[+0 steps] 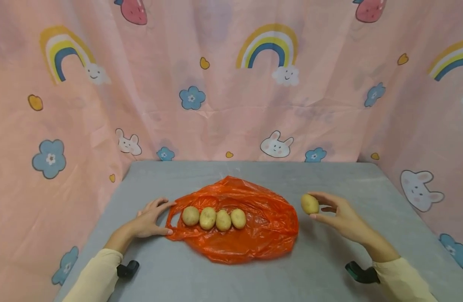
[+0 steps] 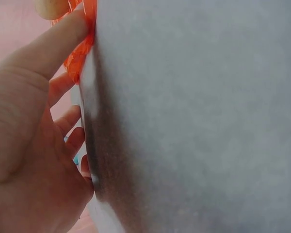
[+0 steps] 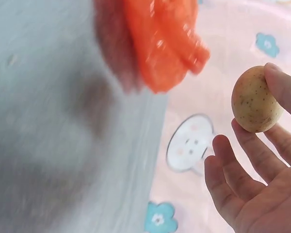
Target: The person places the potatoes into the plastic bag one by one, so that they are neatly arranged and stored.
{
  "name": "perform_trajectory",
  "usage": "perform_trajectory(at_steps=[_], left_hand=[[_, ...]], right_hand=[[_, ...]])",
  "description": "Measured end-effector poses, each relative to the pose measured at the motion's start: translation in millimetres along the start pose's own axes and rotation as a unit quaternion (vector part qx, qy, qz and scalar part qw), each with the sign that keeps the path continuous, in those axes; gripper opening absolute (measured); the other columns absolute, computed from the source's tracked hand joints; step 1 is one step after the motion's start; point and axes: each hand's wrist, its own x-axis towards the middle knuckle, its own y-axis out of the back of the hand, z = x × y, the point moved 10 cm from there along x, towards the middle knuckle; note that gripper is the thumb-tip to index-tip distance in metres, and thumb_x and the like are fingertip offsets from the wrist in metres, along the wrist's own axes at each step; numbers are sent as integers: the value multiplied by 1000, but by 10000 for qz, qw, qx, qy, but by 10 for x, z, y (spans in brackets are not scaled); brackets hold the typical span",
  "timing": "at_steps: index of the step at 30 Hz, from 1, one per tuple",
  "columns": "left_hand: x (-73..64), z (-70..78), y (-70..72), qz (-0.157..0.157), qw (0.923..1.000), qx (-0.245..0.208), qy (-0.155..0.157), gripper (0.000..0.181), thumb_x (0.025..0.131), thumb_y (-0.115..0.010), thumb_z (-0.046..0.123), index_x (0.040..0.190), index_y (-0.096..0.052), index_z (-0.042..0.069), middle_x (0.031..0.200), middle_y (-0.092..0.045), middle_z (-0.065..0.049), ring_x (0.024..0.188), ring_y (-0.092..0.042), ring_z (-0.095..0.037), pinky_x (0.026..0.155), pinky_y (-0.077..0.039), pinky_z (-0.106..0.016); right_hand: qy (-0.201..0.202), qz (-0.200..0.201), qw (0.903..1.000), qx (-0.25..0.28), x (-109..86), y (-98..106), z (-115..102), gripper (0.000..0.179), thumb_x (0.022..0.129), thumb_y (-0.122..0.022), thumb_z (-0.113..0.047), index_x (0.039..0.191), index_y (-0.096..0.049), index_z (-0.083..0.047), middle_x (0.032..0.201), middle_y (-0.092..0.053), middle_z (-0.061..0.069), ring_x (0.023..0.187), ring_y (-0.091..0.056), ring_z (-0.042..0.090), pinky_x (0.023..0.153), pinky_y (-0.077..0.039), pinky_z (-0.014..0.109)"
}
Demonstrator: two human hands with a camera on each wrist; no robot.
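Observation:
A potato (image 1: 309, 204) is pinched between the thumb and fingertips of my right hand (image 1: 342, 216), held up off the table to the right of the bag. The right wrist view shows the same brown-speckled potato (image 3: 256, 99) against the curtain. An orange plastic bag (image 1: 254, 247) lies spread flat, and several potatoes (image 1: 207, 218) sit in a row on its left half. At the bag's left end, beside the handle loop, my left hand (image 1: 148, 220) rests with fingers extended. Its thumb (image 2: 53, 43) and index finger touch the bag's edge at two spots.
The grey table (image 1: 178, 277) reaches back to a pink curtain (image 1: 223, 126) printed with rainbows, flowers and rabbits, which also hangs along both sides. A black wrist mount (image 1: 128, 269) sits on the left sleeve, another mount (image 1: 361, 273) on the right.

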Motion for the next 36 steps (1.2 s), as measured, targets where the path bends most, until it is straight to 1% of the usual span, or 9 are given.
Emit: perform_trajectory(at_steps=[4,9,16,21,23,28,32,36], left_hand=[[0,-28,-13,0,10000,-10,74,91,79,-84,45,155,-41,19,161,-28,-21,146,-21,-49,102,-23,-73],[-5,-20,-6,-2,10000,-21,55,90,79,-84,44,155,-42,18,160,-28,-21,146,-21,-49,102,-22,-75],[-14,24,-8,-22,10000,-20,31,90,80,-83,44,155,-42,17,160,-28,-22,146,-22,-50,101,-23,-74],[-9,37,17,-9,10000,-80,34,89,80,-84,42,154,-42,17,160,-28,-22,146,-21,-51,101,-22,-75],[-5,43,28,8,10000,-81,24,89,79,-84,41,154,-42,17,160,-28,-22,145,-22,-51,101,-23,-75],[1,36,26,-2,10000,-29,34,90,79,-84,42,155,-42,17,159,-29,-22,145,-22,-50,101,-23,-74],[-8,35,21,-8,10000,-43,31,90,79,-84,43,154,-42,17,159,-29,-22,145,-22,-51,100,-23,-74],[-9,15,0,-17,10000,-43,59,91,79,-84,45,155,-41,17,159,-28,-22,145,-22,-50,101,-23,-73]], right_hand=[[133,-152,9996,199,58,-122,-123,50,93,-74,-19,139,-58,-7,133,-65,14,109,-54,-9,91,-53,32],[211,-387,9982,397,143,-324,-240,50,93,-74,-19,139,-57,-7,134,-65,14,110,-57,-1,92,-53,37],[468,-772,9934,714,283,-656,-388,49,92,-74,-15,137,-56,-4,127,-67,13,110,-63,20,93,-53,42],[463,-965,9913,761,356,-842,-458,50,91,-75,-13,137,-56,-5,126,-66,12,114,-63,30,95,-51,53],[453,-1022,9909,750,387,-915,-493,49,91,-75,-12,136,-56,-6,124,-67,11,114,-62,32,96,-51,55],[279,-1121,9915,596,436,-1084,-544,50,90,-77,-15,135,-57,-8,125,-66,10,115,-61,31,96,-51,53],[182,-1054,9928,549,465,-1162,-523,51,89,-78,-13,135,-58,-6,129,-65,11,115,-61,31,96,-51,53],[116,-977,9941,463,492,-1220,-455,51,88,-79,-12,134,-58,-3,130,-64,13,116,-62,32,98,-51,53]])
